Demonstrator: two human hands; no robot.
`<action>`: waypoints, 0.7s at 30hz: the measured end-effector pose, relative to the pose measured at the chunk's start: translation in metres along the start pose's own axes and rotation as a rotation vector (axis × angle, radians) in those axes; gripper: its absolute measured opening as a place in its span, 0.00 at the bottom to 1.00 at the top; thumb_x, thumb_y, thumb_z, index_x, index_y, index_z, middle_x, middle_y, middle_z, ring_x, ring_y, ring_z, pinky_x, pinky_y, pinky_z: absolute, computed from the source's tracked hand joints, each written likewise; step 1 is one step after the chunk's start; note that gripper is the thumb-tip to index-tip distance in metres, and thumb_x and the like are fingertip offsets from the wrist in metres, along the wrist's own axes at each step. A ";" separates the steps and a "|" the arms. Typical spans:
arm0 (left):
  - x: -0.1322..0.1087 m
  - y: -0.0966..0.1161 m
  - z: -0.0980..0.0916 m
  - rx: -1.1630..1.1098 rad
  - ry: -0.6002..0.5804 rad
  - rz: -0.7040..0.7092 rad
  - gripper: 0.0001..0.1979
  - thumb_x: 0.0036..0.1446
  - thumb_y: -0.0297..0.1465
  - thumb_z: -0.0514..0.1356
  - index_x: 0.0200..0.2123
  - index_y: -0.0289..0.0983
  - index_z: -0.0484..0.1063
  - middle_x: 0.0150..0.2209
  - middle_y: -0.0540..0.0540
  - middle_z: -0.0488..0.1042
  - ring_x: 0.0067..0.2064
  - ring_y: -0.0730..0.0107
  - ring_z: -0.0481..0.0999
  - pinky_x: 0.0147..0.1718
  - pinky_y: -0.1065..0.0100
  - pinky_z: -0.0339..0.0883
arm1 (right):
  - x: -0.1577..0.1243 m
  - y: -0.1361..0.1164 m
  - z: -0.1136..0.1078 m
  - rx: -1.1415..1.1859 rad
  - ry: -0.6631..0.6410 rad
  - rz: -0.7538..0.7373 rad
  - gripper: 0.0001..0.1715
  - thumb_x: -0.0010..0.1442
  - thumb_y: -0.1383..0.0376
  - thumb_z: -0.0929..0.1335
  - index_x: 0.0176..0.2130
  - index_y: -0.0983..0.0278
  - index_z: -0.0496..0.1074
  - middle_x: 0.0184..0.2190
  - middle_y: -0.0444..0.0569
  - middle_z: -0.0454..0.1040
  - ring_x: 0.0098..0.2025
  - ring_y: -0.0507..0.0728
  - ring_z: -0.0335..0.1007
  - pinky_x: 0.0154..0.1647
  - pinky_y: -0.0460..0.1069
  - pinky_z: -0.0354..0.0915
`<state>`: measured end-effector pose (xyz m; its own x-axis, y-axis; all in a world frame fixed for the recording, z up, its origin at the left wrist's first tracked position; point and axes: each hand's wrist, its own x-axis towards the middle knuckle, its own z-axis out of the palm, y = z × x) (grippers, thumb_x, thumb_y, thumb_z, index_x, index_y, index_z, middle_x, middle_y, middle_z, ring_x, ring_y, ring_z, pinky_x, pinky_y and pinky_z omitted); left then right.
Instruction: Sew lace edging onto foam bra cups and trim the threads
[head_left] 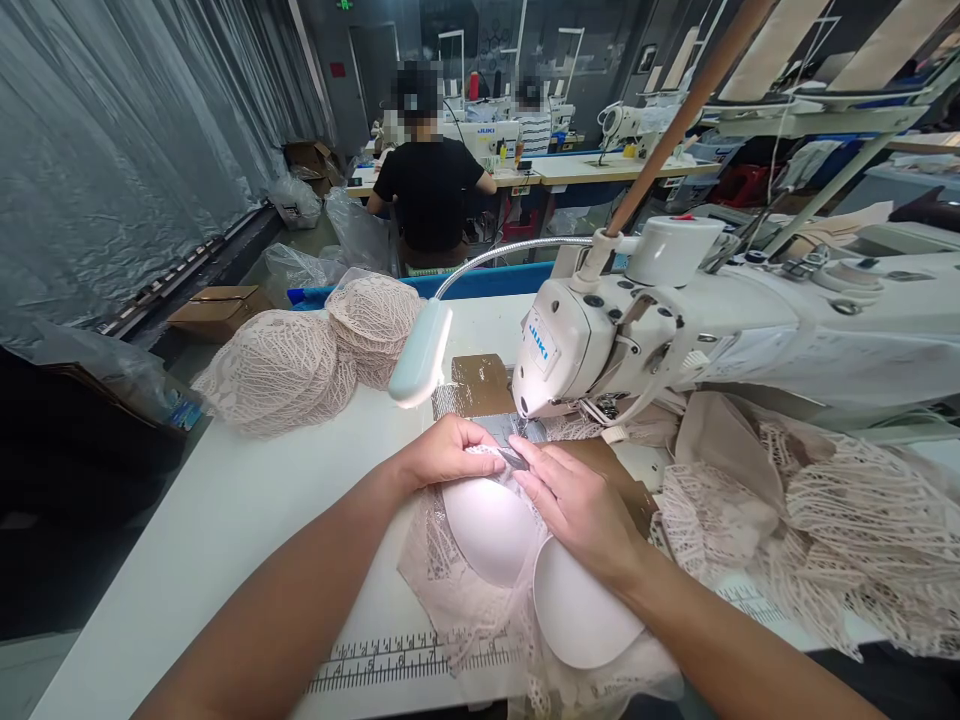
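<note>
A pale pink lace bra (491, 535) with smooth moulded cups lies on the sewing table in front of me. My left hand (454, 450) pinches the lace at the upper edge of the left cup between thumb and fingers. At the same edge, my right hand (574, 495) has its fingers closed around a small grey metal tool (514, 458), whose exact kind is hard to make out. The right cup (585, 610) lies partly under my right wrist. Just beyond my fingertips is the needle area of a white sewing machine (562, 350).
Stacked lace cups (274, 370) stand at the table's left back. A lamp head (422, 352) on a bendable neck hangs over the work. Lace pieces (840, 510) are heaped on the right. A printed ruler (397, 662) runs along the front. Ahead, a person (427, 190) sits at another machine.
</note>
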<state>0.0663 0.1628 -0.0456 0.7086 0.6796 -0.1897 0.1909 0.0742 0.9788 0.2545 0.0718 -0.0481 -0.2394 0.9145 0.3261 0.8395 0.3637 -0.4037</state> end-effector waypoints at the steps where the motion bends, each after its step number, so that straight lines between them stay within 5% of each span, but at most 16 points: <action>1: 0.000 0.000 0.000 0.000 0.001 0.001 0.12 0.47 0.35 0.66 0.29 0.30 0.77 0.26 0.46 0.75 0.27 0.74 0.70 0.26 0.75 0.62 | 0.000 0.000 0.000 0.004 0.003 -0.006 0.22 0.65 0.62 0.58 0.56 0.67 0.65 0.38 0.53 0.74 0.38 0.56 0.72 0.39 0.49 0.68; 21: 0.000 -0.001 0.001 0.009 -0.008 0.008 0.10 0.47 0.34 0.65 0.30 0.31 0.77 0.27 0.47 0.76 0.27 0.74 0.71 0.25 0.75 0.62 | -0.002 0.002 0.005 0.004 0.068 -0.035 0.22 0.65 0.61 0.59 0.55 0.66 0.66 0.37 0.51 0.74 0.37 0.56 0.72 0.36 0.49 0.68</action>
<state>0.0667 0.1622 -0.0462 0.7157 0.6741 -0.1823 0.1911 0.0621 0.9796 0.2542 0.0713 -0.0545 -0.2348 0.8870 0.3975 0.8292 0.3961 -0.3942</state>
